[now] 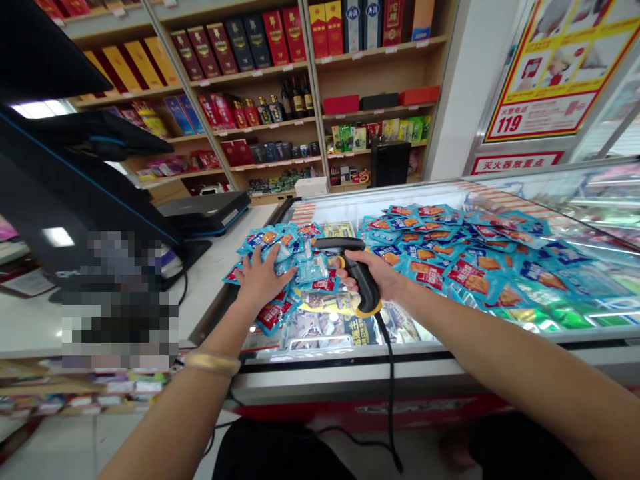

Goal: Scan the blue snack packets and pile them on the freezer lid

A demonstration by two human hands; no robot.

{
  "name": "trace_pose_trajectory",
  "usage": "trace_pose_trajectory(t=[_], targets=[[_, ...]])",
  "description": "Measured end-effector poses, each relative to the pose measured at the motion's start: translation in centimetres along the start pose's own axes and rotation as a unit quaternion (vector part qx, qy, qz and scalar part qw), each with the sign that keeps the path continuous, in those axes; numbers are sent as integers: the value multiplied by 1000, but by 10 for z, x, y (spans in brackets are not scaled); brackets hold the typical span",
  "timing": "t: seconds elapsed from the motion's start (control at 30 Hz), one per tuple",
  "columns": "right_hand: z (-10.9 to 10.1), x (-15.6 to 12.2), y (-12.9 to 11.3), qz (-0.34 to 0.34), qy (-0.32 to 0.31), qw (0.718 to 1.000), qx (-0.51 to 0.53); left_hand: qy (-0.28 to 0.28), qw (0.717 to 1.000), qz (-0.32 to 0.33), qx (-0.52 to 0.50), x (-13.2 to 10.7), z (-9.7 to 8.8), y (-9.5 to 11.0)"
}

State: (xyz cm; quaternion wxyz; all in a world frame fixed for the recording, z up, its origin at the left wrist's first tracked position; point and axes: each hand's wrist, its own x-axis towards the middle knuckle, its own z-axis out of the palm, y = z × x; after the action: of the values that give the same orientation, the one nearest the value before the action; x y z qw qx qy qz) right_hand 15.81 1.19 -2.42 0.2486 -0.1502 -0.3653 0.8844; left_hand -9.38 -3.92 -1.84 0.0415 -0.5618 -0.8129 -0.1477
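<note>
My right hand (373,270) is wrapped round the grip of a black and yellow barcode scanner (364,287), its head pointing left. A black cable hangs from the scanner's base. Fingers spread, my left hand (265,277) lies on a smaller heap of blue and red snack packets (273,313) at the left end of the glass-topped freezer (320,333). One packet (313,270) in that heap shows its pale back, just left of the scanner's head. To the right of the scanner spreads a larger pile of similar packets (470,273).
On the white counter (215,267) at left stand a black checkout terminal (100,187) and a flat black device (205,210). Shelves (260,127) with boxes and bottles line the back wall. The scanner's cable (391,393) runs down the freezer's front.
</note>
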Motion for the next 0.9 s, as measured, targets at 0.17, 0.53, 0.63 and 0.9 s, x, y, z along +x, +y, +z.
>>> trace_pose_trajectory(t=[0.17,0.53,0.63,0.9], targets=[[4,-10,-16,-27,-2,1000,-3,96,995,26,6,-9,-8,12],[-58,-97,-90,-142,87,985,-39,17,908,353,-226,-23,23,157],[-74,-116,-99,-163,110,980,-37,-61,871,427,-233,-33,38,193],[-84,-117,-97,-161,144,976,-20,-102,845,480,-213,-45,55,210]])
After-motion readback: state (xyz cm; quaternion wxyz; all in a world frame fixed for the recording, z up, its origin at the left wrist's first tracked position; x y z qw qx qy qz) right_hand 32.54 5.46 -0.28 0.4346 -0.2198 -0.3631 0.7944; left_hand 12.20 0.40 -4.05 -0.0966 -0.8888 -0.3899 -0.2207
